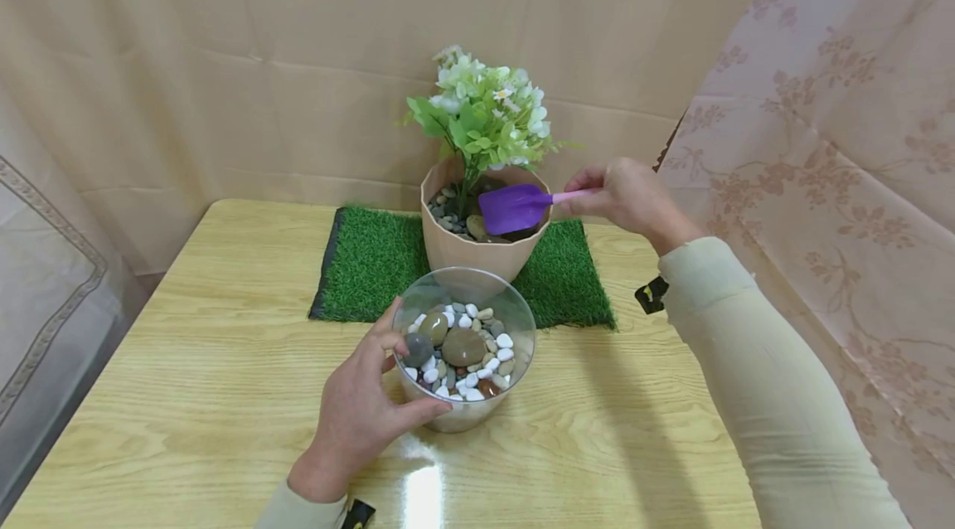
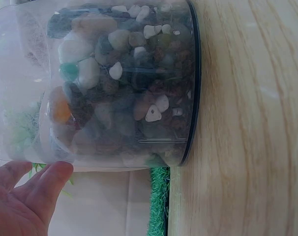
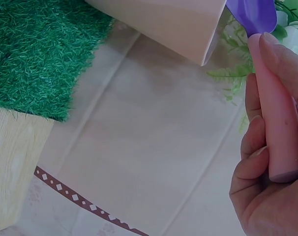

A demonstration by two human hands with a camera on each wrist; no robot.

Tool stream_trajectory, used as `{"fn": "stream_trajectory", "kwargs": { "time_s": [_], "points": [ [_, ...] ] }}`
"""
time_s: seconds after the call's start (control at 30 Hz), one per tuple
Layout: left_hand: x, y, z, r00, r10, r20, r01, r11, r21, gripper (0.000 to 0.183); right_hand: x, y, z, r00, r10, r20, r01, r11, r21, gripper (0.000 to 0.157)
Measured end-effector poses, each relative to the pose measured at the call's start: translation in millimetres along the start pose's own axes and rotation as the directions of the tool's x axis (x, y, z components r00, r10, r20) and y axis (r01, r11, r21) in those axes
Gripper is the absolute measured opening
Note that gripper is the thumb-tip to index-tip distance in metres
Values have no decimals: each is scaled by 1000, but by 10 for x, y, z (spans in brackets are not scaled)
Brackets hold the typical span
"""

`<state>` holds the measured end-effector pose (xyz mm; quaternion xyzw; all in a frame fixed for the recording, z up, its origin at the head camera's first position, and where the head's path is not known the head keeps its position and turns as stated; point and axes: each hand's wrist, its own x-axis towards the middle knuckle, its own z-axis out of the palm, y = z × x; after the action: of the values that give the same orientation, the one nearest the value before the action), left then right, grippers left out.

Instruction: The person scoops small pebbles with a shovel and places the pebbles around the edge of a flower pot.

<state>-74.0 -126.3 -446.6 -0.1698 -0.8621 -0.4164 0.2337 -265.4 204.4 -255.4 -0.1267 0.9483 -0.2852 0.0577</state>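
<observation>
My right hand point(image 1: 627, 197) grips the pink handle point(image 3: 279, 113) of a small toy shovel with a purple blade point(image 1: 515, 208). The blade is tilted over the opening of a beige flowerpot point(image 1: 477, 255), overlapping the stones point(image 1: 446, 218) inside it. A plant with white flowers point(image 1: 485, 110) stands in that pot. Nearer the table's front, my left hand point(image 1: 366, 396) holds a clear plastic container point(image 1: 522, 347) at its side, thumb in front and fingers behind. White, grey and brown pebbles point(image 2: 114, 71) fill its lower part, with several larger stones point(image 1: 462, 347) on top.
The flowerpot stands on a green artificial grass mat point(image 1: 373, 264) on a wood-grain table point(image 1: 224, 363). Behind the table hangs a beige cloth point(image 1: 298, 56). A pink floral cloth point(image 1: 843, 139) drapes at the right.
</observation>
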Motion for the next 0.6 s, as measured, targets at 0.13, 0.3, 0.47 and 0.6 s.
{"fn": "stream_trajectory", "kwargs": {
  "time_s": [0.13,0.3,0.47,0.6],
  "points": [
    [0,0,6,1000,-2,-2,2,1000,-7,75,-1,9,8,1000,-27,-12,27,999,-18,44],
    [2,-6,11,1000,7,-7,-7,1000,-7,75,-8,14,27,1000,-24,-14,24,1000,-15,34],
    [2,-10,13,1000,18,-11,-18,1000,-2,75,-17,37,34,999,-46,-9,46,999,-26,35],
    [7,-10,11,1000,24,-9,-24,1000,-15,75,-32,46,23,999,-50,-13,50,998,-29,39]
  ]
}}
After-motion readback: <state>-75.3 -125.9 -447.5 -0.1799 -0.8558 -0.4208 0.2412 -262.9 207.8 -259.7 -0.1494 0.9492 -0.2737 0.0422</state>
